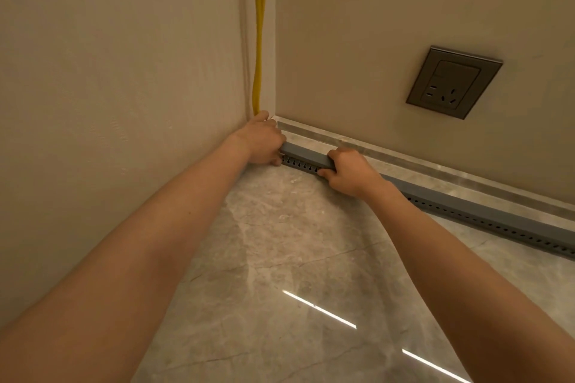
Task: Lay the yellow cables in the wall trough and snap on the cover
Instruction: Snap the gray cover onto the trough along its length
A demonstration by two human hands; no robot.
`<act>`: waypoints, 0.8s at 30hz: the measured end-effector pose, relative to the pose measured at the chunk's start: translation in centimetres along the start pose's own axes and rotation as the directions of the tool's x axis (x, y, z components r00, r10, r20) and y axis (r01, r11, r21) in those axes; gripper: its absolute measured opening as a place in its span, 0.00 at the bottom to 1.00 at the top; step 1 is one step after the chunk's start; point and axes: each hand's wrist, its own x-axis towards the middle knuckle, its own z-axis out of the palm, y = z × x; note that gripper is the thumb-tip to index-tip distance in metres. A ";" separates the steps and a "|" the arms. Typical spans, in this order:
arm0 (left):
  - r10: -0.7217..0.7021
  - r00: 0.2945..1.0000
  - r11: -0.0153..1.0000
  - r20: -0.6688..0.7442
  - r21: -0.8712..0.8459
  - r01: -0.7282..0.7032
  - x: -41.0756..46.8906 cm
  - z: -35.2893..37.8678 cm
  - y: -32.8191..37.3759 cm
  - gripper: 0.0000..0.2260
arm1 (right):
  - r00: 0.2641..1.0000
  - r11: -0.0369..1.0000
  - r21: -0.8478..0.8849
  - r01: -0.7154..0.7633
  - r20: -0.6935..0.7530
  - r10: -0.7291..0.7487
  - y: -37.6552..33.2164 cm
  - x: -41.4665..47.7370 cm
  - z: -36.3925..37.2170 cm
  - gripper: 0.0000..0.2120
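A long grey plastic cable trough [466,211] lies on the floor along the foot of the right-hand wall, running from the room corner out toward the right edge of view. Its front side is pierced by a row of narrow slots with round heads, and a flat grey cover strip [303,154] sits along its top. Two yellow cables [259,40] hang side by side down the corner between the walls and vanish behind the left hand [259,141]. That hand is curled over the corner end of the trough, fingers on top and thumb at the slotted front. The right hand [343,172] is clamped around the trough a little farther along, fingers wrapped over the cover, thumb below. Behind runs a pale marble skirting board [435,169]; above it sits a dark grey wall socket [454,82]. The polished grey marble floor [295,258] reflects strip lights.
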 end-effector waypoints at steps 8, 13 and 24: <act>0.004 0.999 0.951 -0.033 -0.310 -0.014 0.4 -0.2 0.3 0.25 | 1.000 0.995 -0.104 0.004 0.026 -0.001 -0.2 0.0 0.3 0.20; 0.023 0.997 0.932 -0.077 -0.358 -0.049 0.6 0.6 1.1 0.21 | 0.995 0.996 -0.072 0.051 -0.084 -0.057 -0.2 -0.3 0.9 0.21; 0.011 1.000 0.979 -0.026 -0.202 -0.016 0.4 1.1 1.6 0.20 | 0.987 0.999 -0.033 0.028 -0.159 -0.033 -0.5 -0.1 1.3 0.19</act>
